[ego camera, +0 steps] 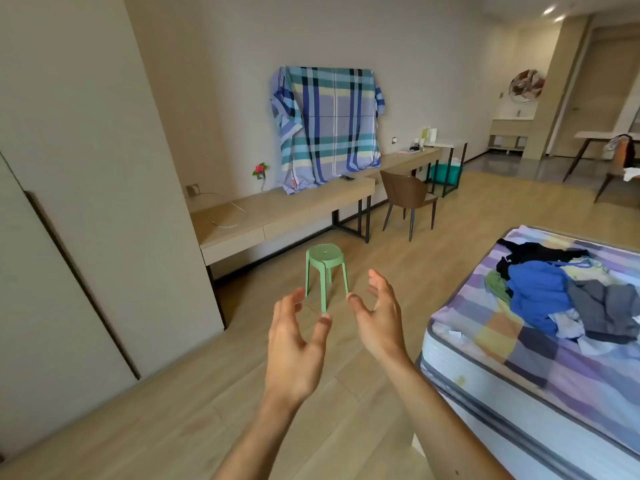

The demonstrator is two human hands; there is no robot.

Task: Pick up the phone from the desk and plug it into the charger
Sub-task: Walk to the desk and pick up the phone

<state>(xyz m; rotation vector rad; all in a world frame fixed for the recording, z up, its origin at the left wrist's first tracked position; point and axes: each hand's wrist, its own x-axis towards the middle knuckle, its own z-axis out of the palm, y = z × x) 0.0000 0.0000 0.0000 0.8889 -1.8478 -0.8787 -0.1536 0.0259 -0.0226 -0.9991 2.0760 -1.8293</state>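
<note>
on the far end of the long wooden desk (277, 209), just below the hanging corner of a plaid sheet (329, 126), the phone (347, 178) lay flat as a small dark slab. its long axis ran roughly along the desk's length, left to right and slightly down toward the right; which end was the top could not be told at that size. it was well apart from both hands. at the desk's near end a white charger cable (232, 216) curled in a loose loop on the top, its lead running back to a wall socket (193, 190).

the left hand (294, 344) and right hand (377, 317) were raised over the wooden floor, palms turned toward each other, fingers spread and loosely curved, gripping nothing. a green stool (325, 268) stood on the floor beyond them, in front of the desk.

a brown chair (408, 195) stood at the lower desk section farther right, and a teal bin (445, 173) sat beneath that section; its contents could not be seen. on the bed (519, 358) at right, a heap of clothes (554, 296) lay on the patchwork cover.
</note>
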